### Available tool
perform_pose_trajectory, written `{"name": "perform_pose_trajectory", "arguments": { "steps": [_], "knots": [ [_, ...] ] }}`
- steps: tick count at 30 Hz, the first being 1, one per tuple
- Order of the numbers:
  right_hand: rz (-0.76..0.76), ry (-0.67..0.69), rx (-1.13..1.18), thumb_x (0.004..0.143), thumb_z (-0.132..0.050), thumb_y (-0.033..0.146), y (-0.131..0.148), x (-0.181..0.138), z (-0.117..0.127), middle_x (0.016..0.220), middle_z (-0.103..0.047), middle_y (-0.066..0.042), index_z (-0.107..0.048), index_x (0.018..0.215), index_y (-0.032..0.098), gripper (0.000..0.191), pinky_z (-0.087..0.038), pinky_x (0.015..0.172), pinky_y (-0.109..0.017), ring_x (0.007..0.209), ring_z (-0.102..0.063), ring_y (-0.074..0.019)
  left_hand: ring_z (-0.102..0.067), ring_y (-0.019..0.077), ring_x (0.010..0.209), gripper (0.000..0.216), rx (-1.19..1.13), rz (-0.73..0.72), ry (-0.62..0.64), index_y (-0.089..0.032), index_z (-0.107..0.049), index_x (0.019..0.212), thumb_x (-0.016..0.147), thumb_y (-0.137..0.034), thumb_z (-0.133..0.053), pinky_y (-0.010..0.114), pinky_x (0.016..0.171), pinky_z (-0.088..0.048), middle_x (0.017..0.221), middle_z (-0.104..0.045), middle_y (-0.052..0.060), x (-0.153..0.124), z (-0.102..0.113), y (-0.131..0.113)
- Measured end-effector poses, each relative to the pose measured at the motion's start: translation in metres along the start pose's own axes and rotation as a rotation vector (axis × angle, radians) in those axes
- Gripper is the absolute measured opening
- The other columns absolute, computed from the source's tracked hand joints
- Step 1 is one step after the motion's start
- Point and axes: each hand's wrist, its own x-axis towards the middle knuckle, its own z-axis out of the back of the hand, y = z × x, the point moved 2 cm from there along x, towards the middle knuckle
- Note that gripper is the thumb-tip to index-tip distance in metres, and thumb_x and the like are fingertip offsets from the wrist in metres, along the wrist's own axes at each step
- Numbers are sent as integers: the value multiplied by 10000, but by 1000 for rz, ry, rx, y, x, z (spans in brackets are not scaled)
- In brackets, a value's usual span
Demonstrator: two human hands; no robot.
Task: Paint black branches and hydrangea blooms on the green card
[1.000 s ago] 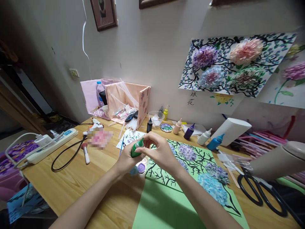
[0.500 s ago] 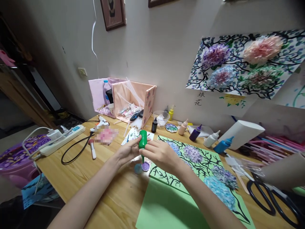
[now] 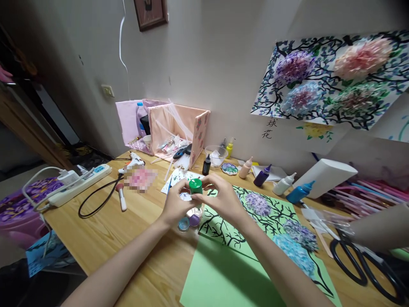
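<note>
Both my hands hold a small green paint bottle (image 3: pixel 195 186) upside down, its flat base facing me. My left hand (image 3: pixel 175 204) pinches it from the left and my right hand (image 3: pixel 220 198) from the right. Its tip, hidden by my fingers, points down at a small paint palette (image 3: pixel 189 219) with purple and blue wells on the wooden table (image 3: pixel 105 238). Just right of the palette lies a green sheet painted with black branches and purple-blue flowers (image 3: pixel 271 221).
A row of paint bottles (image 3: pixel 265 177) stands near the wall. A pink cloth box (image 3: pixel 179 132), a glue gun (image 3: pixel 132 162), a brush (image 3: pixel 121 196) and a power strip (image 3: pixel 79 181) lie at left. Black scissors (image 3: pixel 358 264) lie at right. Flower pictures (image 3: pixel 335 81) hang on the wall.
The green bottle went from tilted with its tip up to upside down over the palette; both hands stayed on it and now squeeze it from either side.
</note>
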Motion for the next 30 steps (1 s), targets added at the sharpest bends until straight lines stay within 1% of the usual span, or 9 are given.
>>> {"name": "perform_pose_trajectory", "arguments": {
  "steps": [3,7,9,12,16,23,28,30],
  "knots": [
    [12,11,39,677,-718,269,0,1,0,822,-597,-16,-611,823,183,201,-451,701,-295,781,-559,-151,-527,145,731,199,109,-74,-32,-169,-551,742,656,-251,-711,243,692,-421,729,-552,-11,-4,-1,-3],
    [-11,-11,-1,646,-714,211,1,1,2,751,-574,-1,-588,742,175,163,-427,649,-277,718,-537,-140,-496,131,708,155,168,-125,-21,-173,-520,715,671,-198,-666,228,667,-395,719,-526,-21,-2,-2,-5],
    [-41,-12,-13,635,-716,206,0,2,2,732,-575,0,-576,716,171,166,-415,633,-274,701,-532,-139,-484,126,702,158,165,-119,-18,-172,-507,711,667,-189,-658,222,660,-383,711,-513,-26,0,-3,-4],
    [-88,3,-1,612,-741,249,-2,3,2,729,-578,0,-561,708,169,219,-408,624,-275,693,-529,-141,-453,115,674,217,134,-93,-4,-171,-465,679,628,-177,-676,213,638,-359,680,-481,-40,3,-5,-1],
    [-99,25,3,595,-756,303,-8,4,0,688,-548,13,-522,669,174,277,-386,594,-270,658,-498,-134,-396,99,635,282,72,-50,61,-168,-429,640,587,-193,-705,207,605,-331,646,-427,-52,5,-5,4],
    [-107,36,99,631,-681,166,-14,3,-6,630,-536,31,-510,625,171,171,-360,560,-242,605,-461,-107,-373,99,628,286,69,-36,56,-164,-423,597,591,-218,-703,213,591,-310,625,-404,-51,7,-4,10],
    [-125,28,132,625,-689,163,-20,2,-9,649,-570,19,-545,648,163,146,-382,577,-250,611,-487,-112,-393,106,640,233,90,-5,54,-156,-475,610,594,-234,-694,216,588,-322,636,-439,-39,7,-4,12],
    [-127,34,141,624,-686,156,-23,2,-9,652,-578,16,-553,647,160,134,-388,579,-250,616,-497,-113,-391,104,630,242,99,13,55,-154,-470,599,597,-251,-692,216,580,-322,630,-435,-37,7,-4,14]
  ]
}}
